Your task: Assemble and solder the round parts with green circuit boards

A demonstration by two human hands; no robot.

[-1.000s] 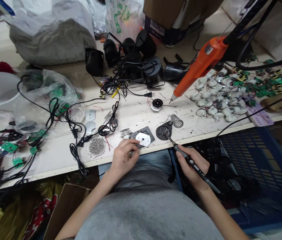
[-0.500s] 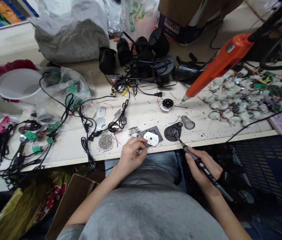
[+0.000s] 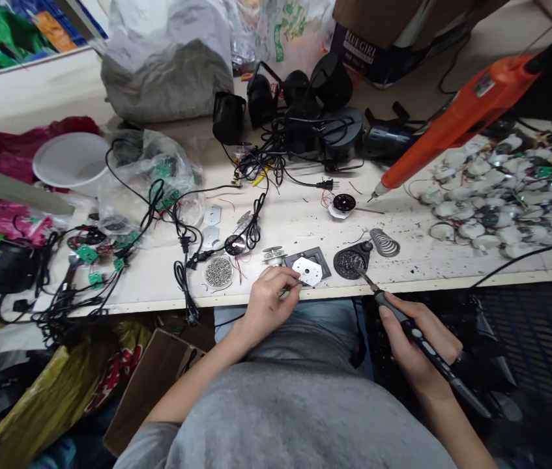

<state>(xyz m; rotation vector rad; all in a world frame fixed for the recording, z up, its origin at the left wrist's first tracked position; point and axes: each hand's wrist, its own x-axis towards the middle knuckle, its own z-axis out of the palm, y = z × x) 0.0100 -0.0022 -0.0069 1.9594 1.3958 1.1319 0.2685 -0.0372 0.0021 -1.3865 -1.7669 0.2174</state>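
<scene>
My right hand [image 3: 422, 339] is wrapped round a soldering iron [image 3: 415, 332], whose tip rests in the dark round tray [image 3: 343, 260] of an iron stand. A wire coil holder [image 3: 384, 243] lies beside that tray. The fingers of my left hand [image 3: 272, 293] are pinched together at the near left edge of a white octagonal plate [image 3: 307, 271]. What they grip is too small to make out. Under the plate is a dark grey square block [image 3: 323, 255]. To its left stands a small metal-disc part [image 3: 274, 254], and further left a round dish of small metal pieces [image 3: 218, 272].
An orange electric screwdriver [image 3: 461, 120] hangs over the bench's right half. Many white parts with red wires [image 3: 481, 189] are piled at right. Black lamp housings [image 3: 288, 98] and tangled cables stand at the back. Circuit boards [image 3: 87, 253] and cords lie at left.
The whole view has shifted, so the bench items appear further right. Both hands keep nearly the same pose, with the soldering iron's tip still in the stand's tray.
</scene>
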